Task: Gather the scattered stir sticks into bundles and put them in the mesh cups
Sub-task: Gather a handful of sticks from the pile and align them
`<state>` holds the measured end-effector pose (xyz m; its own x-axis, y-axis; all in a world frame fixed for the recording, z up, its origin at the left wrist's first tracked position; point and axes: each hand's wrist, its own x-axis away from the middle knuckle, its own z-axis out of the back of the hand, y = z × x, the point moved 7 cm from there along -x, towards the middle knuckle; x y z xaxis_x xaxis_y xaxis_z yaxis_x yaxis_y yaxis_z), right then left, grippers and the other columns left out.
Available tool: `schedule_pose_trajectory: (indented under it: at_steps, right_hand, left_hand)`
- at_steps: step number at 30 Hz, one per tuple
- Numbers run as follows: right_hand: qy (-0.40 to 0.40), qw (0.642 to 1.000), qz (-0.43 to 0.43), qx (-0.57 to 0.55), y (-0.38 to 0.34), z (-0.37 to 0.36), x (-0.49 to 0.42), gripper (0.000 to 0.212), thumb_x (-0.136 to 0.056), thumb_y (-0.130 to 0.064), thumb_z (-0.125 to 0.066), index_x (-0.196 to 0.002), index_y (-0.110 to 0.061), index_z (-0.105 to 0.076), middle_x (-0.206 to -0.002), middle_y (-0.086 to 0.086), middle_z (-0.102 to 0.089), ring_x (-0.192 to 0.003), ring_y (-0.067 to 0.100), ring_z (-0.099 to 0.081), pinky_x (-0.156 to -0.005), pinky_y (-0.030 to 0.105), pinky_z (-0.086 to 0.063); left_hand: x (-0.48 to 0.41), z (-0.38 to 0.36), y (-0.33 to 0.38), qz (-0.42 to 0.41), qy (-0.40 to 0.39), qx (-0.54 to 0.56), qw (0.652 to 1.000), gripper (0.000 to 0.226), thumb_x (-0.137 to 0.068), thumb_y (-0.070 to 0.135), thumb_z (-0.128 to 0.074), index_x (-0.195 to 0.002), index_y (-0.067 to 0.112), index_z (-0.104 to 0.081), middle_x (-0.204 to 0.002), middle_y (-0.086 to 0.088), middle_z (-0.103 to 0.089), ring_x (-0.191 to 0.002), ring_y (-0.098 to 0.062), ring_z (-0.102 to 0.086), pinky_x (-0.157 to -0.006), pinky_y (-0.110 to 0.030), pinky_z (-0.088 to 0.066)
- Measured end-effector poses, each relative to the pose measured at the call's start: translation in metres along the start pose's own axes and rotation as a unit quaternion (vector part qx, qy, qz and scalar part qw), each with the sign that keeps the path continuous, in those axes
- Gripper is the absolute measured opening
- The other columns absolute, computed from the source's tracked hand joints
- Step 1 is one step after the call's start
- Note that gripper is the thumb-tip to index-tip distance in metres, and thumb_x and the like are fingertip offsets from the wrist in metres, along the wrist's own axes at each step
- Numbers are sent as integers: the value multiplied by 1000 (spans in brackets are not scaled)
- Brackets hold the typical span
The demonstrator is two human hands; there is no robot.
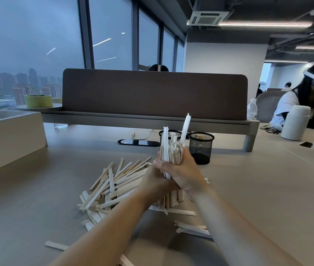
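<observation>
Both hands clasp one upright bundle of stir sticks (171,154), some in white paper wrappers, its lower ends resting on the table. My left hand (155,179) wraps it from the left, my right hand (186,173) from the right. A loose pile of stir sticks (112,187) lies scattered to the left, and more sticks (190,230) lie under my right forearm. Two black mesh cups stand behind the bundle: the right mesh cup (201,147) is in plain sight, the left mesh cup (168,134) is partly hidden by the sticks.
A brown divider panel (154,93) crosses the desk behind the cups. A white box (8,135) sits at the left, a green tape roll (38,100) beyond it. A white flask (295,122), a water bottle (252,111) and a person with a headset are at the right.
</observation>
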<state>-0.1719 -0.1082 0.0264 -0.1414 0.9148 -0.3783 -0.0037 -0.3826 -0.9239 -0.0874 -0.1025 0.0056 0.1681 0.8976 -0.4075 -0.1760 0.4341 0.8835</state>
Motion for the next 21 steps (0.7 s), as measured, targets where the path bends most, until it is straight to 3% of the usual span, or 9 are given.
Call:
schedule_pose_trajectory:
  at_steps: [5, 9, 14, 17, 21]
  right_hand:
    - [5, 999, -4, -37, -1, 1, -1, 59, -67, -12, -85, -116, -9, -52, -107, 13, -69, -98, 17, -68, -85, 26, -52]
    - [5, 998, 14, -56, -9, 3, 0, 57, -68, -12, -82, -114, -9, -48, -92, 4, -66, -82, 6, -67, -71, 15, -51]
    - [-16, 999, 13, -46, -12, -4, 1, 71, -61, -32, -84, -117, -10, -46, -100, 8, -65, -93, 14, -66, -82, 26, -54]
    - [-31, 998, 6, -46, -16, -6, 3, 66, -66, -35, -79, -118, -11, -47, -103, 7, -63, -93, 12, -63, -77, 16, -52]
    - [-26, 998, 36, -36, -25, -9, 4, 50, -77, -23, -75, -117, -8, -48, -95, -1, -61, -82, -1, -61, -72, 10, -49]
  left_hand:
    - [1, 0, 0, -3, 7, 40, 999, 61, -67, 2, -81, -122, 17, -57, -105, 3, -70, -99, -9, -68, -81, -22, -56]
    - [0, 3, 1, -2, 5, 78, 997, 61, -69, -1, -81, -123, 13, -55, -109, -4, -70, -100, -10, -69, -76, -16, -54]
    - [-2, 2, 6, -31, -10, 94, 995, 56, -71, -5, -78, -121, 4, -55, -108, -17, -69, -102, -24, -69, -86, -35, -58]
    - [-2, 1, 11, -59, 17, 71, 996, 57, -72, 11, -78, -123, 6, -54, -108, -10, -69, -106, -19, -67, -92, -39, -56]
    - [-3, 3, 27, -119, 72, -2, 990, 34, -80, 18, -69, -112, 8, -61, -100, -2, -70, -100, -7, -67, -84, -26, -56]
